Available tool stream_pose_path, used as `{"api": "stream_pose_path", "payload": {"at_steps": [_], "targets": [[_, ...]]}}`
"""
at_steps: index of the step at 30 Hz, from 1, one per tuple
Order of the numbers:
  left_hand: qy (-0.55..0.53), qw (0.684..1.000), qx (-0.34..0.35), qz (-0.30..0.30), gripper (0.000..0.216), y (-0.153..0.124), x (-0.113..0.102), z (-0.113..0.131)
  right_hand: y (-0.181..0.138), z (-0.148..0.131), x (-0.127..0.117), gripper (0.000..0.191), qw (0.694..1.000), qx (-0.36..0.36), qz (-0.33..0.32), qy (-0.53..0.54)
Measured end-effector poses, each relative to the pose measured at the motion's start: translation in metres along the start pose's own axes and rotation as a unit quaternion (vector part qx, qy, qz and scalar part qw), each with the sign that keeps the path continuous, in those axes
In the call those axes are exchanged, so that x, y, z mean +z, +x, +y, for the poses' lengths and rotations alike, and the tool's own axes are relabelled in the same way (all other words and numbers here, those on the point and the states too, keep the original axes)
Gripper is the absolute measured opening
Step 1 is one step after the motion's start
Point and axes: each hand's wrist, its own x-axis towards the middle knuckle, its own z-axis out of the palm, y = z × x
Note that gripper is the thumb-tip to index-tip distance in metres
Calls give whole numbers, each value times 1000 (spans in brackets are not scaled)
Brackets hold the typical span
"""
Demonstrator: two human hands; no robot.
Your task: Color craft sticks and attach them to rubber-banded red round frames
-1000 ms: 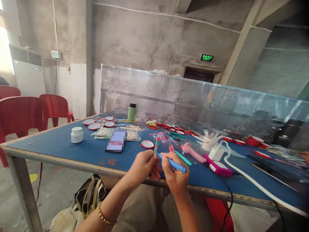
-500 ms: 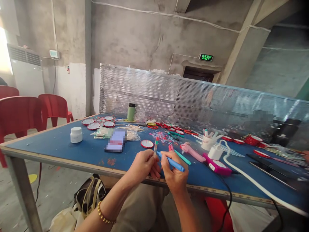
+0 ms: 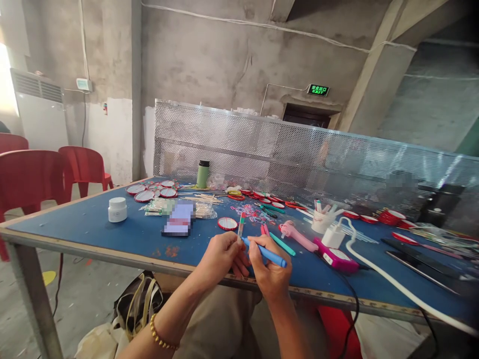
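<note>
My left hand [image 3: 221, 257] pinches a thin pale stick [image 3: 241, 225] upright; its upper end carries red and green bands. Held in a writing grip, a blue marker [image 3: 272, 256] sits in my right hand [image 3: 272, 274]. The marker's tip meets the stick's lower part by my left fingers; whether it touches is too small to tell. Just behind my left hand lies a round red-rimmed disc [image 3: 227, 224]. Pink pens [image 3: 265, 230] and a teal marker [image 3: 283, 244] rest on the table beyond my right hand.
On the blue table [image 3: 142, 247] are a phone [image 3: 179, 218], a white jar [image 3: 117, 210], a green bottle [image 3: 203, 174], a pink tool [image 3: 299, 236], a magenta box [image 3: 336, 255] and a cup of pens [image 3: 322, 219]. A white cable [image 3: 389, 271] crosses the right side. Behind stands a perforated metal screen [image 3: 232, 144].
The blue marker's tip has shifted slightly left, closer to the stick, with my right hand. My left hand and the stick stay almost in place.
</note>
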Motion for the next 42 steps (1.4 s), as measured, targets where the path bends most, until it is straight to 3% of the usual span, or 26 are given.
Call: {"api": "stream_pose_path", "payload": {"at_steps": [29, 42], "targets": [[28, 1000, 9, -8, 34, -2, -1, 2, 3, 0, 0, 16, 1000, -6, -21, 16], [33, 999, 1, -8, 41, -2, 0, 3, 2, 0, 0, 14, 1000, 1, 2, -6]]}}
